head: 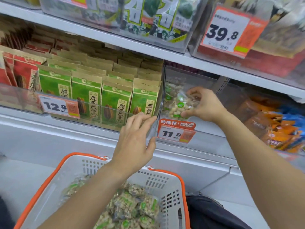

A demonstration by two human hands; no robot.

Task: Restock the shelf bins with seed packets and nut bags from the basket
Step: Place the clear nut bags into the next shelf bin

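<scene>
Reading left to right, the price tags show 12.8 (57, 106), 11.5 (175, 133) and, on the shelf above, 39.8 (226, 33); smaller print is blurred. Green seed packets (115, 103) fill the left bin behind its clear front. The right hand (203, 106) pinches a clear nut bag (177, 104) inside the adjacent clear bin (196, 76). The left hand (134, 138), fingers extended, touches that bin's front corner. Below, the orange-rimmed basket (92, 166) holds more nut bags, partly hidden by the forearm.

two bare forearms with no sleeves, watch or rings in sight; bare left hand (133, 142), bare right hand (204, 104); dark trousers (211, 212) below.
</scene>
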